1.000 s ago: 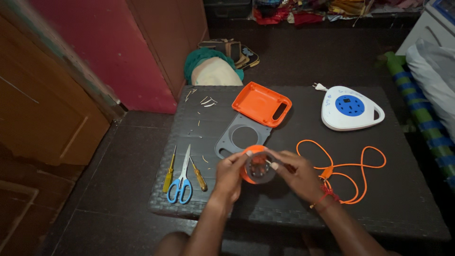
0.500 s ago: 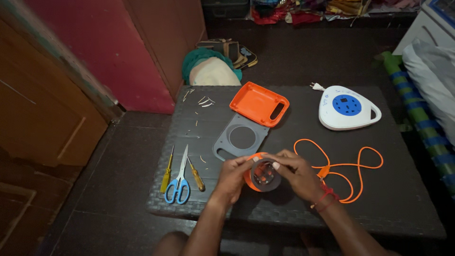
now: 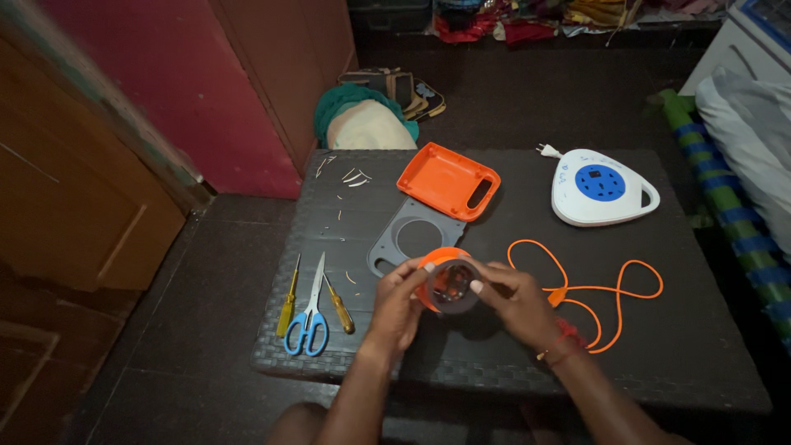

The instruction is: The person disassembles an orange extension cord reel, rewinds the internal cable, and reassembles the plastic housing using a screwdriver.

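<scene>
Both my hands hold a round orange and grey reel part (image 3: 447, 285) just above the dark woven table (image 3: 511, 354). My left hand (image 3: 396, 305) grips its left side. My right hand (image 3: 512, 298) grips its right side, fingers on the grey ring. An orange cable (image 3: 606, 290) loops over the table to the right of my right hand. A grey plate with a round hole (image 3: 416, 236) lies just behind the reel part. Further back lies an orange cover (image 3: 447, 180).
A white triangular socket box with a blue centre (image 3: 601, 186) and its plug sits at the back right. Blue-handled scissors (image 3: 310, 318) and two yellow-handled screwdrivers (image 3: 287, 303) lie at the front left. Small wire scraps (image 3: 346, 177) are scattered at the back left. A pink wall and a wooden door stand to the left.
The reel part has turned in my hands, so its grey ring now faces up. My hands stay over the same spot on the table.
</scene>
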